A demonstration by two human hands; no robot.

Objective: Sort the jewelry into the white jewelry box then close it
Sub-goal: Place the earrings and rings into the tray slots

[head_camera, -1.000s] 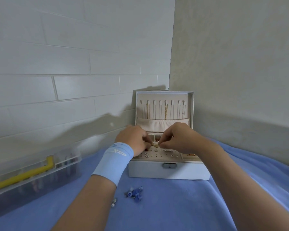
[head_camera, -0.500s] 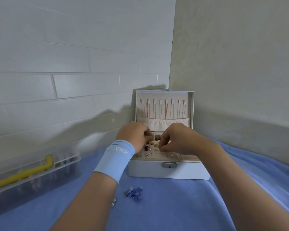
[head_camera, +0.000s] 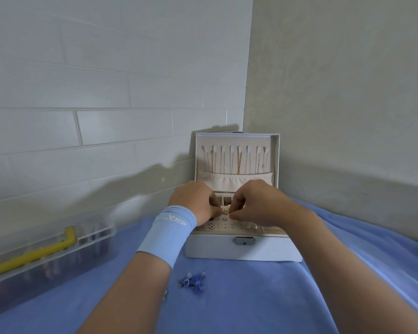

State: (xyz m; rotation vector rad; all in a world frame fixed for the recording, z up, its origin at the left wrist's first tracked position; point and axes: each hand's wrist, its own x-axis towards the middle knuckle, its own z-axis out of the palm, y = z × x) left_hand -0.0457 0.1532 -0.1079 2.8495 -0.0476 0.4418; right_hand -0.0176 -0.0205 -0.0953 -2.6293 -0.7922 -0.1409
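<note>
Blue cloth (head_camera: 251, 300) covers the surface where left hand (head_camera: 193, 201) and right hand (head_camera: 253, 204) together pinch a small pale earring (head_camera: 225, 210) over the holed panel (head_camera: 229, 225) of the open white jewelry box (head_camera: 241, 250), and a fumbled post could likely drop it into a wrong compartment, blue jewelry (head_camera: 194, 281) lying loose nearer.

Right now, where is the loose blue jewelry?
In the head view the blue jewelry lies on the blue cloth, just in front of the white jewelry box near its left corner, right of the left forearm.
</note>
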